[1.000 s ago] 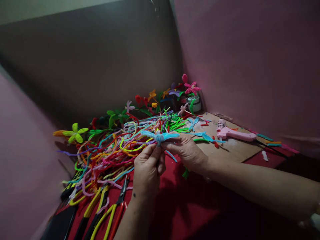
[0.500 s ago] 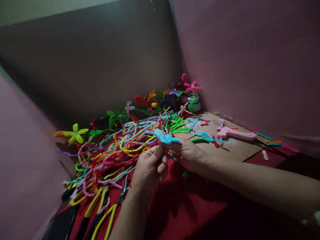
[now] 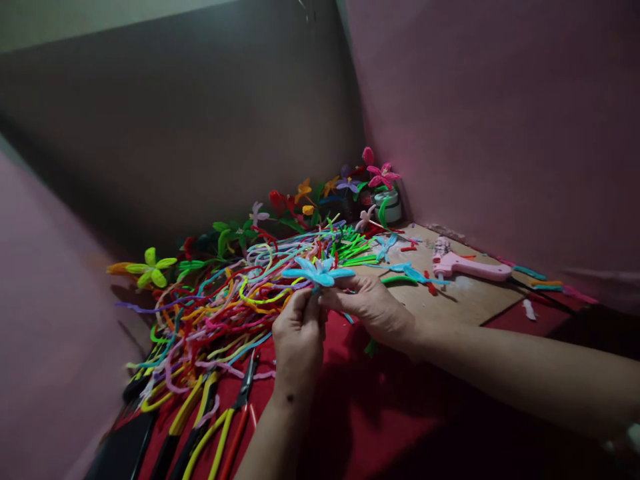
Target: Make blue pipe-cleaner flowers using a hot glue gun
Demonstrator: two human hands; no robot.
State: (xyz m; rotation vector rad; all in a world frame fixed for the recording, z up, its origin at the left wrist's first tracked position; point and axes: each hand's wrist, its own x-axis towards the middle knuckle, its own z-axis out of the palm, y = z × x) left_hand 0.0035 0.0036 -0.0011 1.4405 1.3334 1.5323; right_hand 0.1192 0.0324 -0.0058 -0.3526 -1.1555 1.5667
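Both my hands hold a light blue pipe-cleaner flower (image 3: 318, 271) above the red table cover. My left hand (image 3: 298, 337) is closed, pinching the flower's stem from below. My right hand (image 3: 373, 305) is closed too, its fingertips gripping the flower just under the petals on the right side. The flower's petals spread out flat above my fingers. Behind it lies a big tangle of coloured pipe cleaners (image 3: 220, 300).
Finished flowers: a yellow-green one (image 3: 150, 268) at left, several in a pot (image 3: 389, 203) in the corner. A pink glue gun (image 3: 467, 267) lies on a wooden board (image 3: 470, 297). Pliers and cutters (image 3: 220, 427) lie at front left. Walls close in on three sides.
The blue flower has been turned between my fingers and its petals now spread flatter. My left hand shifted slightly up on the stem; the right hand stayed close by.
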